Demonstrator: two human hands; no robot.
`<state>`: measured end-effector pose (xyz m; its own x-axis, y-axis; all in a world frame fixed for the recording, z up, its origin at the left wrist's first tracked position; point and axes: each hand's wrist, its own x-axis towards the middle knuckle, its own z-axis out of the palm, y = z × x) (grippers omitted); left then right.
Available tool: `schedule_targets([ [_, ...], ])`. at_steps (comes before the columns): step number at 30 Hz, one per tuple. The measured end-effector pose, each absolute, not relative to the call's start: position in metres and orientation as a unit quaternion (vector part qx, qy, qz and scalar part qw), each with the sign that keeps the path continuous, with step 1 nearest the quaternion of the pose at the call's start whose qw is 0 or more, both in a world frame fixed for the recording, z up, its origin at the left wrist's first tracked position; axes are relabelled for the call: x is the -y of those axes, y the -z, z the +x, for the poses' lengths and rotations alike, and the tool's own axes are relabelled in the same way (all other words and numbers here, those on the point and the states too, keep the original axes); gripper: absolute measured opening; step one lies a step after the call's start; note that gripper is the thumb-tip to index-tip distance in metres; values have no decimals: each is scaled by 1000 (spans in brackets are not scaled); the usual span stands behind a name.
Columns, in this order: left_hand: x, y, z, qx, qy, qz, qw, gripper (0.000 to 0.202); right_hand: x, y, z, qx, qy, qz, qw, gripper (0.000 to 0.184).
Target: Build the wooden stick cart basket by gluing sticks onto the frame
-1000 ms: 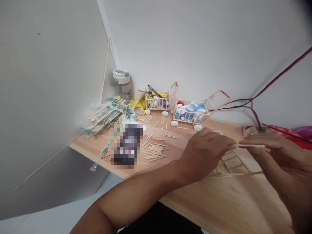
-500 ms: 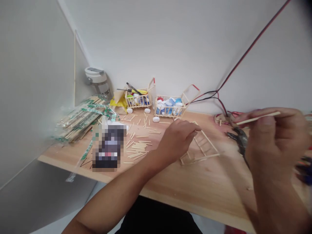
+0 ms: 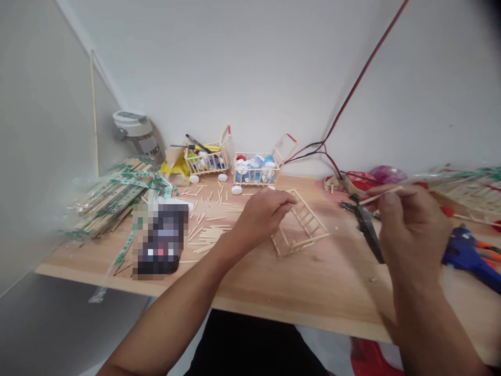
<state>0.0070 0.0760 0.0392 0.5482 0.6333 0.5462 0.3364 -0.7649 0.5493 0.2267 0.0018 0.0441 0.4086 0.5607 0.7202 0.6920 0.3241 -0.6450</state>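
A white wall (image 3: 254, 78) rises behind a pale wooden counter (image 3: 313, 297), and a red-and-black wire (image 3: 346, 104) runs down it toward the counter's far edge. Two small carts built from wooden sticks stand along the back: one cart (image 3: 256, 175) is full of bottle caps, and the other cart (image 3: 205, 163) holds caps and tools. Loose sticks (image 3: 209, 235) lie scattered in front of them, beside a blurred object (image 3: 160, 240) and plastic-wrapped bundles of sticks (image 3: 111, 198). A blue glue gun (image 3: 464, 256) lies at the right edge.

The right hand (image 3: 415, 235) makes a narrow pinch on a thin wooden stick (image 3: 381, 195), holding it near one end above a pair of pliers (image 3: 366, 224). The stick lies almost level, rising slightly toward the hand, and its free end points left toward a ladder-like stick frame (image 3: 312, 213). The frame sits on the counter between the hands, its long rails running diagonally. The left hand (image 3: 264, 216) is curled at the frame's upper end, though I cannot tell whether it grips it. A stick this thin likely handles best when pinched near one end and lined up with the rails, with the frame steadied.
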Motion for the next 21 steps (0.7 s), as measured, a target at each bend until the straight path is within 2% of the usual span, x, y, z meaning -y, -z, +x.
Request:
schedule_targets([
  [7,-76,-37,9,-283,-372,864,187,15,21,-10,233,512,-26,-621,593,21],
  [16,-67,-37,12,-303,-363,874,111,20,19,-1,240,501,-21,-636,587,18],
  [21,-57,-42,13,-273,-359,888,94,26,20,1,240,501,-25,-668,550,20],
])
